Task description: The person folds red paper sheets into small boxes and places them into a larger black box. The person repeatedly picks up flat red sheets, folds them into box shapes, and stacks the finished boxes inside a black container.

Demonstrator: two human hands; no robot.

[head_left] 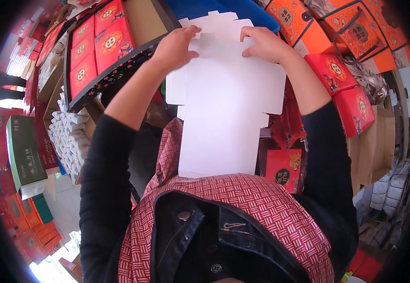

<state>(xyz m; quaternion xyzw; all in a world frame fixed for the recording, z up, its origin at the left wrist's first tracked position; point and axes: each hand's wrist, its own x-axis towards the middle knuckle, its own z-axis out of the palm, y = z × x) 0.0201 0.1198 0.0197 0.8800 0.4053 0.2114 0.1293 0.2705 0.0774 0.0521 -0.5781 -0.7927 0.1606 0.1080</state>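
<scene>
An unfolded white cardboard box blank [224, 113], with flaps and tabs along its edges, stretches from my lap away from me. At its far left corner, my left hand [175, 46] grips the card, thumb and forefinger curved over the upper face. My right hand [265, 45] holds the far right corner in much the same way. Between the hands, a small tab [207, 36] and the cut far flaps show. The fingers behind the card are hidden. The blank's near end rests against my red patterned apron [242, 193].
On the left stands a dark-edged tray [103, 78] of red boxes, with small white wrapped packets [68, 137] beside it. Orange gift bags [358, 30] and red boxes [339, 89] stand at the right. A blue bin [257, 14] lies beyond the blank. Open brown cartons [379, 141] sit farther right.
</scene>
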